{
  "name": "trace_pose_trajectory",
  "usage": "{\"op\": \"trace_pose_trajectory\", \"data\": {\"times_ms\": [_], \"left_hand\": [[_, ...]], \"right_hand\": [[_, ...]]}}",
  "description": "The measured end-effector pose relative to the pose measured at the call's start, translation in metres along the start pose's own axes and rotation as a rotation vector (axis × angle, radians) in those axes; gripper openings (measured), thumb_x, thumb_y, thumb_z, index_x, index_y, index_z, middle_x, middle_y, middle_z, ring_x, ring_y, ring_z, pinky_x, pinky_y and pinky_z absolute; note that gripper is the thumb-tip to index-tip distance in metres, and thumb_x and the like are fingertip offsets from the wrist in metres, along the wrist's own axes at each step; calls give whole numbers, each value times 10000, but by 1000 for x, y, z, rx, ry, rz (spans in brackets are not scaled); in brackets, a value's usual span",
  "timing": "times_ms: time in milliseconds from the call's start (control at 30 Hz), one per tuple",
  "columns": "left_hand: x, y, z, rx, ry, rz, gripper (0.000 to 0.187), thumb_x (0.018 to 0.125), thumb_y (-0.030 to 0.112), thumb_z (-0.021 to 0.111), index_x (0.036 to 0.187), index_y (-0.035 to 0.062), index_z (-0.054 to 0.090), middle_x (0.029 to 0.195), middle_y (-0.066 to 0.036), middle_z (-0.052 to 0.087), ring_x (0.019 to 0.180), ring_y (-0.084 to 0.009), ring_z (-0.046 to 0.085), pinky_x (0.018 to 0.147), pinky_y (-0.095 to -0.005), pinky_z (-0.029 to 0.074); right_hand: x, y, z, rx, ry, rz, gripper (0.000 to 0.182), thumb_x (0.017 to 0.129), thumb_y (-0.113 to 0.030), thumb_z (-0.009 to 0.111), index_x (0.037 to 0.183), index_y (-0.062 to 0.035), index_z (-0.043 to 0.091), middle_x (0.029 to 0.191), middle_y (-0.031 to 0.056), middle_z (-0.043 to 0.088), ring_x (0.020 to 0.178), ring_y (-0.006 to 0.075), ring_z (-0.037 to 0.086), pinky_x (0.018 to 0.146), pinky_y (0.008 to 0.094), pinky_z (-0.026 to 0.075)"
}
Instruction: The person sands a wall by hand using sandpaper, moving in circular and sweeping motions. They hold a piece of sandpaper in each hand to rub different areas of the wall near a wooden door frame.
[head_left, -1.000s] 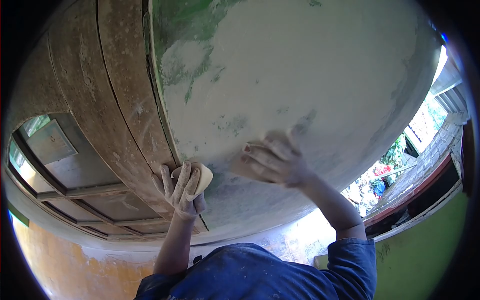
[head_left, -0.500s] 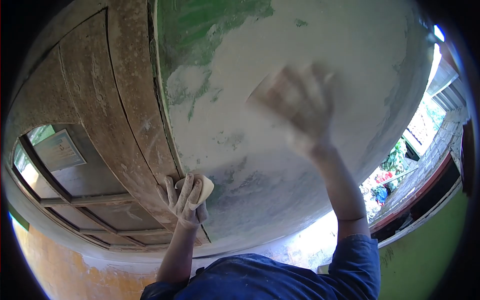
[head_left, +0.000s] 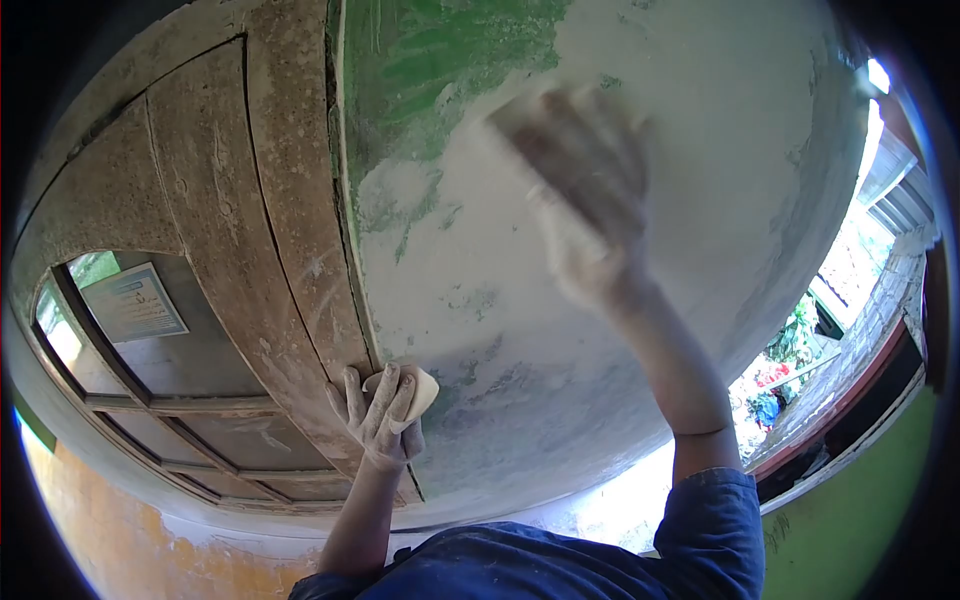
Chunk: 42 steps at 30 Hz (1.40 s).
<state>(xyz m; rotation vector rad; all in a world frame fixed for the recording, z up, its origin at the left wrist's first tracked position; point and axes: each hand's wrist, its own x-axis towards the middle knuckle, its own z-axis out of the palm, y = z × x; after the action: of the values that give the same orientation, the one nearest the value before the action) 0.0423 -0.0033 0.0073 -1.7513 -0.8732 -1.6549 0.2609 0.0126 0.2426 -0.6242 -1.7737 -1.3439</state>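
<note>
Soft daylight enters from the bright, overexposed opening (head_left: pixel 850 290) at right. Strong fisheye bending with black corners. The right hand (head_left: pixel 580 200) is motion-blurred; the wall (head_left: pixel 700 120) is sharp.

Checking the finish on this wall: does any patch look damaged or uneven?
Yes. Near the top of the whitish plastered wall, ragged green paint patches show through, above the blurred right hand. The left hand holds a folded pale pad.
</note>
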Motion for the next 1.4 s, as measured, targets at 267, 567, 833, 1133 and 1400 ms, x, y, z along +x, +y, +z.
{"op": "trace_pose_trajectory", "data": {"times_ms": [267,567,833,1133,1400], "left_hand": [[-1,1,0,-16,-2,-4,312,899,245,427,1122,149,622,1218,-48,608,1318,-414,330,1113,-549,74],[-1,-1,-3,54,-37,57,331,932,237,366,1141,88,575,1228,-149,583,1252,-525,352,1065,-600,192],[-2,-2,-3,57,-33,54,343,933,240,361,1134,81,589,1215,-140,592,1264,-494,360,1080,-587,167],[-1,2,-2,48,-7,11,314,918,260,398,1107,141,619,1245,-48,588,1336,-398,305,1115,-559,81],[-2,1,-4,41,-26,2,312,915,254,402,1111,132,612,1233,-54,596,1334,-404,305,1110,-571,80]], "right_hand": [[15,24,-19,-7,-124,-99,451,887,-282,553,1322,-286,436,1437,-54,369,1358,236,290,1123,567,111],[14,-8,-18,204,-225,-221,442,859,-145,576,1266,-303,508,1359,-32,476,1310,272,368,1121,544,147],[-20,-38,-8,239,-211,-214,428,893,-243,535,1313,-222,455,1401,59,416,1306,276,376,1127,536,144],[5,27,-60,10,201,85,382,880,-79,475,1251,-109,559,1314,122,525,1246,299,470,1096,513,225],[0,15,-24,-81,-100,-3,537,876,-209,552,1374,-74,403,1450,141,345,1367,265,286,1106,514,195]]}}
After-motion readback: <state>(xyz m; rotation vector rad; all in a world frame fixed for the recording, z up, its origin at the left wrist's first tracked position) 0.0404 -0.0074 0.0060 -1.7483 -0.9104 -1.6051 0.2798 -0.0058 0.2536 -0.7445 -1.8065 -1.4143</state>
